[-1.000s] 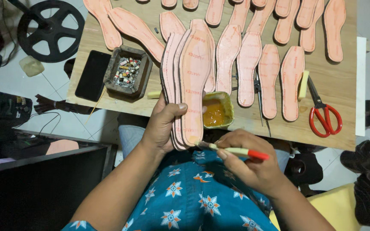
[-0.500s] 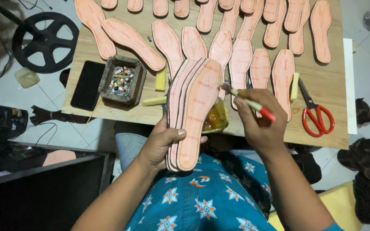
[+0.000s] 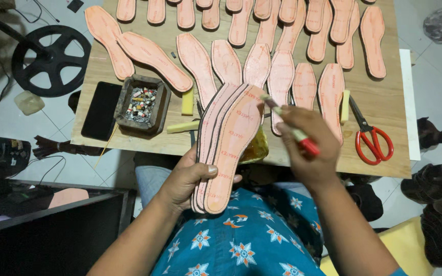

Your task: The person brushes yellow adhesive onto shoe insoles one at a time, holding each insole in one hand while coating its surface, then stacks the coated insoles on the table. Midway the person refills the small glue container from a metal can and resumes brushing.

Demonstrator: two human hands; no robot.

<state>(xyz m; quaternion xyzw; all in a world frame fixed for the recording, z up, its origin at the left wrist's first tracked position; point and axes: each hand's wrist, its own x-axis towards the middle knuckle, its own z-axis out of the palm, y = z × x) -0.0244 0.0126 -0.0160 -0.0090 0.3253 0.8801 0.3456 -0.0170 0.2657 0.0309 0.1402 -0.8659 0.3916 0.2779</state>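
At centre-left of the frame the left hand (image 3: 188, 179) is clamped around a fanned stack of pink insoles (image 3: 226, 140), held over the near edge of the worktop (image 3: 384, 110). Just right, the right hand (image 3: 308, 145) pinches a red-handled brush (image 3: 288, 125), its tip touching the top insole. Red scissors (image 3: 372, 140) lie far right.

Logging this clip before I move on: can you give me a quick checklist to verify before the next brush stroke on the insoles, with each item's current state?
1. Left hand grips the stack of insoles: ok.
2. Right hand holds the brush: ok.
3. Brush tip at top insole's upper edge: ok.
4. Glue on bristles: cannot tell.
5. Glue pot within reach, partly hidden behind stack: ok.
6. Scissors lie apart from both hands: ok.
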